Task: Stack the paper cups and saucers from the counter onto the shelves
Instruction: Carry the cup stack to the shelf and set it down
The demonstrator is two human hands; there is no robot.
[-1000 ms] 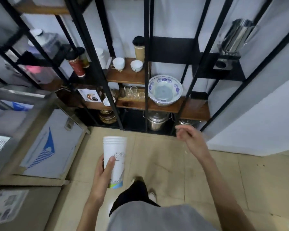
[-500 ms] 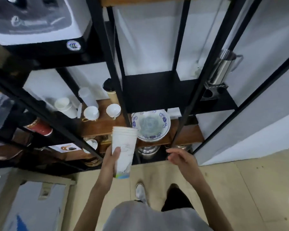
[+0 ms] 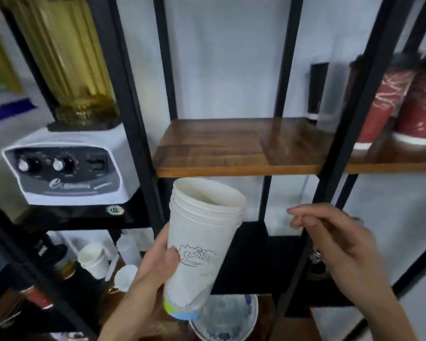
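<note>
While left hand [image 3: 148, 279] fingers wrap cup stack [image 3: 199, 244], right hand [image 3: 342, 244] fingers curl loosely, empty.

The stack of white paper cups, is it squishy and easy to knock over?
Probably squishy: the stack of white paper cups looks like thin paper, though nesting likely stiffens it. Probably light, since the left hand alone holds it. Being tall and narrow-bottomed, it may tip on the wooden shelf.

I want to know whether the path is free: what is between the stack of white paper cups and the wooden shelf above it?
Nothing: in the head view, only open air separates the stack of paper cups from the wooden shelf.
</note>
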